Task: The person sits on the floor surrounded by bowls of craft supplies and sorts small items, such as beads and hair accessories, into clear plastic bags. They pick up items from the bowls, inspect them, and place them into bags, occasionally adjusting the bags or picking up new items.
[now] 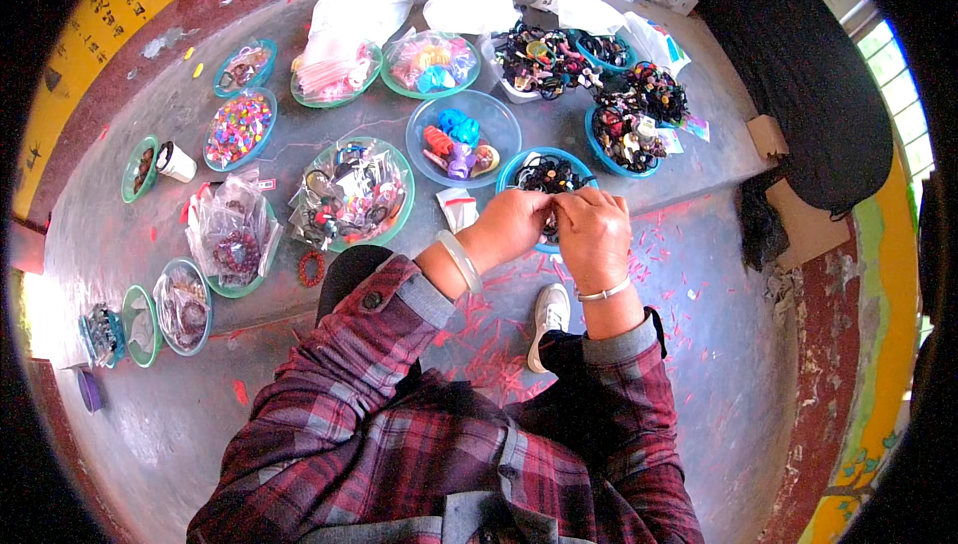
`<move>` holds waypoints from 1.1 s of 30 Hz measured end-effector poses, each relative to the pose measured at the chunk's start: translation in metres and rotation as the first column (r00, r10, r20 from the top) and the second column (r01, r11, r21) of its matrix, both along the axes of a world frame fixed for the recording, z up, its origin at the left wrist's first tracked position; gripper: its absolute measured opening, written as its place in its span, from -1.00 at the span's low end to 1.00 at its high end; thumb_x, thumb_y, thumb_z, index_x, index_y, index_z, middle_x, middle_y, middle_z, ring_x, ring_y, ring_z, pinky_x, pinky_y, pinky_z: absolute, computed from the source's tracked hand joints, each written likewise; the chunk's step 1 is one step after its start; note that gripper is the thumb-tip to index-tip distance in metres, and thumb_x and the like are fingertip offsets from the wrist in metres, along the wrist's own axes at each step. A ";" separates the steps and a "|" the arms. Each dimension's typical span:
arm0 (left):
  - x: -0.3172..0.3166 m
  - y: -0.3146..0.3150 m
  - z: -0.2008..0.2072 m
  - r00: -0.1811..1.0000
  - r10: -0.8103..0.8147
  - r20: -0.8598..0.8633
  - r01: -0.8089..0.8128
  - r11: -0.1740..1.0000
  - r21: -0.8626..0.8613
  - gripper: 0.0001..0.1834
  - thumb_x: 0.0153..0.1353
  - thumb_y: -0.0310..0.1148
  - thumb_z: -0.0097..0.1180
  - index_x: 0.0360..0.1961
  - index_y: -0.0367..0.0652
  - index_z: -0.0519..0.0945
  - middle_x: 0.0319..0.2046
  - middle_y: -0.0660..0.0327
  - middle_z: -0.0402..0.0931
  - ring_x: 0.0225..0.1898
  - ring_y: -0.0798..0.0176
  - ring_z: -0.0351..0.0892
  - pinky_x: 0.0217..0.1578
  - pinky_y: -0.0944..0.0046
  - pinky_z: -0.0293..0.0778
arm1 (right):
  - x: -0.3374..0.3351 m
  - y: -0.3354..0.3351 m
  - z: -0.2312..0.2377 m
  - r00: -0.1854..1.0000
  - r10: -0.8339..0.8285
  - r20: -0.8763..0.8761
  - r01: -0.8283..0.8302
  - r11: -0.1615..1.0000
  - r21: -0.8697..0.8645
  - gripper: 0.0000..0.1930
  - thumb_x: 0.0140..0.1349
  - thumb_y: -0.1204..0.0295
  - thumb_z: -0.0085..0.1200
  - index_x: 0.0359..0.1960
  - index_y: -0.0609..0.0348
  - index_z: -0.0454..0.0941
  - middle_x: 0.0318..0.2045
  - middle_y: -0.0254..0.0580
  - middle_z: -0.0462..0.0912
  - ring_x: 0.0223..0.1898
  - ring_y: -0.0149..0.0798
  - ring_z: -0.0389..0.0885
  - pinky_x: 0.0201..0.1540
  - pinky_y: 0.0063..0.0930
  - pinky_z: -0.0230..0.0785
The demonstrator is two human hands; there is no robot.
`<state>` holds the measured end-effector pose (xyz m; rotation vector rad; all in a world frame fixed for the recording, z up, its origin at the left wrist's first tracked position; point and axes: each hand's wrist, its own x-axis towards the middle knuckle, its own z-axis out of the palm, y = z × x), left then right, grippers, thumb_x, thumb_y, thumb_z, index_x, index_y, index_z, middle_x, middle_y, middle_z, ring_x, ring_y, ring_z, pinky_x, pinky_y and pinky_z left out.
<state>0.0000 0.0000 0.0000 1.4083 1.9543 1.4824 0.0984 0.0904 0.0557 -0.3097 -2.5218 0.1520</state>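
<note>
My left hand (507, 229) and my right hand (595, 241) meet fingertip to fingertip, both closed in a pinch. Whatever lies between the fingers is too small and hidden to make out. A pale bangle (460, 261) circles my left wrist, and a thin silver bracelet (605, 291) my right. Just beyond and beneath the hands stands a blue basin (504, 176) holding black cord-like bands (545, 172) with small ornaments; my hands cover its near part. A small white-and-red packet (458, 210) lies beside my left hand.
Around stand a clear bowl (420, 150) of colourful bundles, a green basin (406, 195) of bagged trinkets, a tray of bright beads (240, 128), and more black bands (629, 135). A beaded bracelet (311, 268) and red scraps (489, 339) lie on the floor. My shoe (549, 322) is below.
</note>
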 end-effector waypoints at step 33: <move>0.004 -0.001 -0.007 0.976 -0.166 -0.140 0.141 0.974 -0.177 -0.83 0.09 -0.37 -0.10 -0.42 -0.17 0.53 -0.46 -0.08 0.48 -0.35 -0.13 0.47 -0.38 0.03 0.40 | 0.009 0.014 0.001 0.961 0.176 0.214 -0.173 0.984 -0.035 -0.94 -0.15 0.45 0.00 -0.68 0.10 0.43 -0.60 -0.21 0.46 -0.43 -0.12 0.47 -0.36 -0.26 0.24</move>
